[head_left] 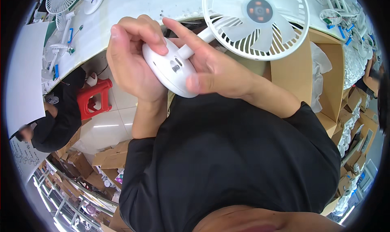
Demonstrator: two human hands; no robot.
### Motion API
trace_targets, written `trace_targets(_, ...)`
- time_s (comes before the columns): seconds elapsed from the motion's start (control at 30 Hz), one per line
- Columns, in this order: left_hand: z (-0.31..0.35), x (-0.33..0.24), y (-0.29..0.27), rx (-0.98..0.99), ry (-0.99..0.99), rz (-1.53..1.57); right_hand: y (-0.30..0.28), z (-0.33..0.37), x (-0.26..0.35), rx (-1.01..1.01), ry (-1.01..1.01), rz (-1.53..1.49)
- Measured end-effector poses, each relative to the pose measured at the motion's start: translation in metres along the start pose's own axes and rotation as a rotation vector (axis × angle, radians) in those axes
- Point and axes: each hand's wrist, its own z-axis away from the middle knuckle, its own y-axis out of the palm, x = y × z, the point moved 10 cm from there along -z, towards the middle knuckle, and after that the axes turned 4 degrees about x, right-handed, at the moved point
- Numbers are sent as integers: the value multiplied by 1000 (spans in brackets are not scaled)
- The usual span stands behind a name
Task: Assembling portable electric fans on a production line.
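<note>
Both hands hold a small white desk fan close to my chest. My left hand (132, 59) wraps the round white base (172, 71) from the left, fingers curled over its top edge. My right hand (217, 71) grips the same base from the right, thumb pressed on its lower rim and index finger stretched up past the short neck. The fan head (256, 21), a white grille with pale blades and a dark hub with orange spots, tilts up to the right above my right hand. Black sleeves cover both forearms.
A white table (122, 12) runs along the top with other white fans (65, 0) and small blue parts. A red stool (94, 98) stands on the tiled floor at left, beside a person in black (61, 118). Cardboard boxes (325, 82) and more fan parts (345, 17) fill the right.
</note>
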Motion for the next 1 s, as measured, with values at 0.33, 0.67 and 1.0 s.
trace_targets(0.33,0,-16,13,-22,96,-127,9,-4,10,91,-19,148)
trace_targets(0.67,3,-13,15,218,172,-53,14,-5,18,152,-195,369)
trace_targets(1.0,-1,69,-26,-8,-404,520,-2,-5,16,145,-122,521)
